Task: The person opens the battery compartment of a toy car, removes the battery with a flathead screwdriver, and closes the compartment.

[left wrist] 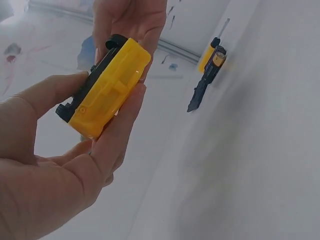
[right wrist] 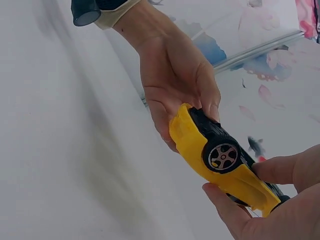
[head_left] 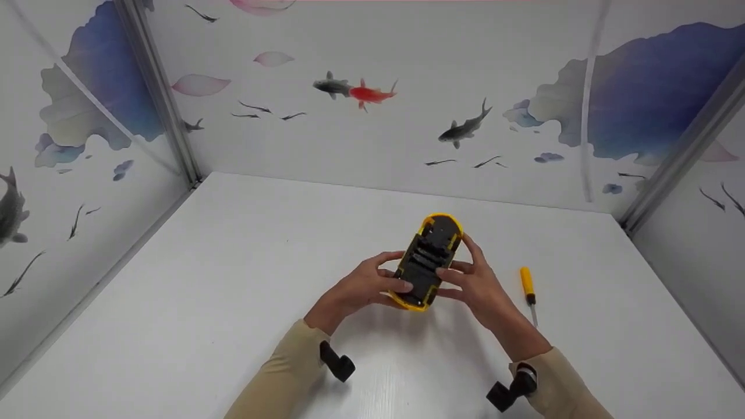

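Observation:
A yellow toy car [head_left: 428, 262] is held tilted above the table, its black underside facing up in the head view. My left hand [head_left: 364, 285] grips the near end, thumb on the underside and fingers against the yellow body. On the other side, my right hand [head_left: 480, 288] pinches the car, with its thumb on the underside and fingers along the body. One black wheel with silver spokes [right wrist: 223, 156] shows in the right wrist view. A screwdriver [head_left: 527, 284] with a yellow handle lies to the right of my right hand, touched by neither hand.
The white table [head_left: 233, 244] meets patterned walls [head_left: 378, 134] at its back and sides. Metal posts [head_left: 169, 99] stand at the back corners. In the left wrist view, a dark object with an orange end [left wrist: 207, 77] appears near the screwdriver; its kind is unclear.

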Demonstrator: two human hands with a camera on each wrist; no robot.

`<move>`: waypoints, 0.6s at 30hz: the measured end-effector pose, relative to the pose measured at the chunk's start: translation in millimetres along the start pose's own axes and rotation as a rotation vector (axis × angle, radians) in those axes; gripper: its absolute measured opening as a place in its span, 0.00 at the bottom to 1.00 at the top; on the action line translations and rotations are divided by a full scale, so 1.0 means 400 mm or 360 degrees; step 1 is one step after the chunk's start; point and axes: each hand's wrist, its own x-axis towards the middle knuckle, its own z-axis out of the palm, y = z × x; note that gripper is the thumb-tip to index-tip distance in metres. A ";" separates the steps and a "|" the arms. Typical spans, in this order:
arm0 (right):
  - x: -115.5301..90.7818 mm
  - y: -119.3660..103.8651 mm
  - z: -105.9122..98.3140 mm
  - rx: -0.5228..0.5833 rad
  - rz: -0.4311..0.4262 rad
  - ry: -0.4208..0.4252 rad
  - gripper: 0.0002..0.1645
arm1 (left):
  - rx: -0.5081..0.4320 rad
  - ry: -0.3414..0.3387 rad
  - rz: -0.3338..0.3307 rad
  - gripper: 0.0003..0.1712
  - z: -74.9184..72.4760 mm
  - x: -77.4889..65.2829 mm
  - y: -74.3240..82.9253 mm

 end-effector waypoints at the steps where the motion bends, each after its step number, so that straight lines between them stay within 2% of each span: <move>1: 0.001 -0.001 -0.001 -0.0012 -0.0005 -0.0003 0.56 | 0.0012 -0.0016 0.0001 0.44 -0.002 0.000 -0.001; 7: 0.006 0.003 -0.009 -0.0154 -0.0011 -0.0020 0.56 | 0.0039 -0.0040 -0.0026 0.37 -0.009 0.000 -0.002; 18: 0.014 0.008 -0.029 -0.0342 -0.0050 -0.0147 0.52 | 0.0015 -0.0062 -0.0033 0.42 -0.007 0.005 -0.012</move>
